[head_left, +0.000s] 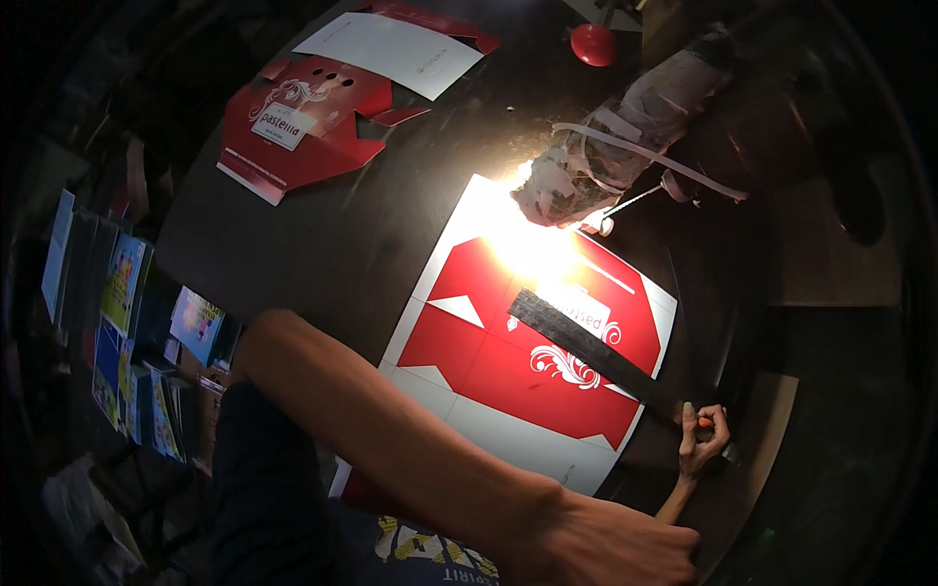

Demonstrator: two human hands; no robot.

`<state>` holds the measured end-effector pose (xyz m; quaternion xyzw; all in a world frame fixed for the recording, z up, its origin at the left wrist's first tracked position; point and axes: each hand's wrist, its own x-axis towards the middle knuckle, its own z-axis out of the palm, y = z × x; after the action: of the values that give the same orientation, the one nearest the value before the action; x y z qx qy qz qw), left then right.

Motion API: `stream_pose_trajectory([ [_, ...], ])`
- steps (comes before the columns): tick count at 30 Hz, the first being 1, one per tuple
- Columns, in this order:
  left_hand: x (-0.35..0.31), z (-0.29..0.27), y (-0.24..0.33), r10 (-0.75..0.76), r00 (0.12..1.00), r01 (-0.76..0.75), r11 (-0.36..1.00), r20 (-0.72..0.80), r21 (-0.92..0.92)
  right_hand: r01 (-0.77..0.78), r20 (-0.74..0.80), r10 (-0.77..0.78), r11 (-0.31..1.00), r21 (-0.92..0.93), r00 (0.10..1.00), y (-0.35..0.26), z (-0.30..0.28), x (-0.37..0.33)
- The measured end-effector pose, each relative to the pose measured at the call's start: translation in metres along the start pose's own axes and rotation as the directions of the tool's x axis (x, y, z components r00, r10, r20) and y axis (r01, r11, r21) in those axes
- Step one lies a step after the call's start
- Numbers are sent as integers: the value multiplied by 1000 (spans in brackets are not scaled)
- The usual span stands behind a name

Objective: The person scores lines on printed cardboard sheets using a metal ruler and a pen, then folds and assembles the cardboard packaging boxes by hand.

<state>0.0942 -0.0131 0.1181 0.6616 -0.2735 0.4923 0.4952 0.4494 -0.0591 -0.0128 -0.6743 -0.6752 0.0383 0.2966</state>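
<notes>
A large red and white printed cardboard sheet [469,363] lies flat on the dark table before me. Across it runs a dark flat strip like a ruler [586,350], slanting down toward the right. Just past the strip's lower end, my right hand [702,439] is closed in a pinch on a small orange object [705,423], mostly hidden by the fingers. My left forearm crosses low over the near edge of the sheet. My left hand [620,542] is at the bottom right, below the right hand; its fingers are turned under, out of sight.
Cut red carton blanks [337,122] and a white panel [391,49] lie at the far left of the table [293,230]. A wrapped lamp [606,161] glares above the sheet. A red round object [593,45] stands far back. Colourful booklets [125,283] stand left.
</notes>
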Motion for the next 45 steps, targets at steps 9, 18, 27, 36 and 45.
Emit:
stream_pose_trajectory([
  [9,-4,13,0,3,999,-4,1000,-41,-29,-54,2,54,998,-13,999,-31,0,11],
  [18,-9,16,9,17,999,-20,997,-52,-75,-9,-10,10,998,67,1000,-13,1,7],
  [27,-5,18,13,13,997,-16,999,-82,-30,-3,-43,3,1000,13,999,-25,1,9],
  [36,4,-5,20,85,995,-81,994,-53,75,55,-45,-52,996,64,998,-38,10,19],
  [45,-103,-78,50,-214,943,312,839,-256,446,-456,-291,455,887,68,842,-19,-2,-12],
])
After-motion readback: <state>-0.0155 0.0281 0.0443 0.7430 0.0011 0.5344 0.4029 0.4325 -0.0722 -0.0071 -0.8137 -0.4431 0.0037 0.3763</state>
